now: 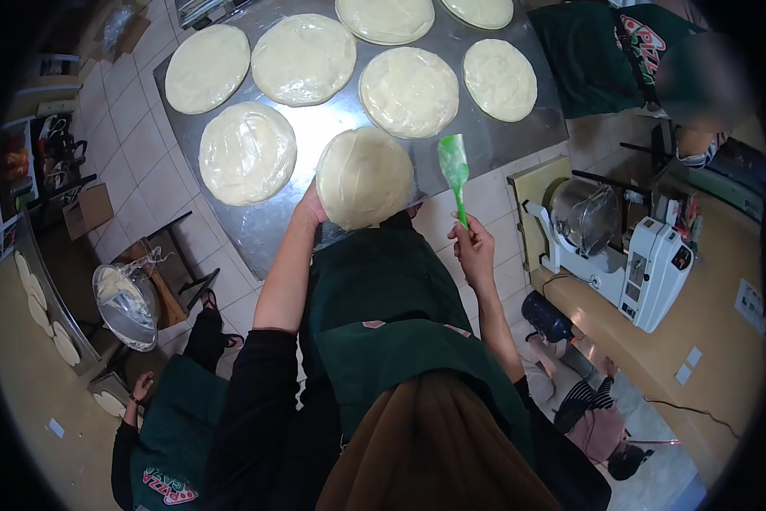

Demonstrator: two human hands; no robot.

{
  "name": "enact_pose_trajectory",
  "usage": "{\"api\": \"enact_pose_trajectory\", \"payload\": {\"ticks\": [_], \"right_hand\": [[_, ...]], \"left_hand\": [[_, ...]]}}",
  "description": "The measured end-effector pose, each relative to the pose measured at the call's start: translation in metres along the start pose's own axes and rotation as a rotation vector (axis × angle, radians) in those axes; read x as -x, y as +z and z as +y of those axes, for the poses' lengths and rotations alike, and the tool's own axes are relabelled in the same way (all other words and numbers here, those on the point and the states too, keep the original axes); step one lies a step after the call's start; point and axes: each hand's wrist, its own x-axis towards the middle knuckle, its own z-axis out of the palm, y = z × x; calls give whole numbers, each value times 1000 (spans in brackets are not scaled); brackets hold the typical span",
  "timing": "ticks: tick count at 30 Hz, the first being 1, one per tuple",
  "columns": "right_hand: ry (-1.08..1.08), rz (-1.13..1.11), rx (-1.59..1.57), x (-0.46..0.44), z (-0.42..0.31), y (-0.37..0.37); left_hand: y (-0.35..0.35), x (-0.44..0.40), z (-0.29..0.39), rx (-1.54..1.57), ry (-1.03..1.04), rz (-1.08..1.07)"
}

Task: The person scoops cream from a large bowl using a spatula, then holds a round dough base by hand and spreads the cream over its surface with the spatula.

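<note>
A round dough disc (364, 179) with a pale coating rests on my left hand (313, 203), whose fingers are mostly hidden beneath it. The disc is over the near edge of the steel table (315, 128). To its right, my right hand (475, 247) is closed round the handle of a green spatula (454, 162), which points up and has pale smears on its blade. Several more coated discs lie on the table, among them one at the left (247, 154) and one behind the held disc (408, 92).
A stand mixer (655, 272) with a metal bowl is on the right counter (587, 315). A person in a green apron (574, 60) is at the upper right, another (178, 426) at the lower left near a large bowl (126, 298). A third person (600, 426) is lower right.
</note>
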Motion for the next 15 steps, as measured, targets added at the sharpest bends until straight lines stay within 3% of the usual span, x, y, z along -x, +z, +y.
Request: {"api": "enact_pose_trajectory", "payload": {"ticks": [4, 7, 10, 15], "right_hand": [[-60, -57, 59, 10, -6, 17], [-130, -86, 61, 20, -34, 20], [-285, -28, 83, 21, -62, 12], [-432, 129, 126, 26, -142, -19]], "left_hand": [[14, 1, -9, 151, 21, -65], [36, 14, -16, 345, 116, -305], [44, 22, -14, 311, 359, -300], [91, 61, 8, -364, 819, 79]]}}
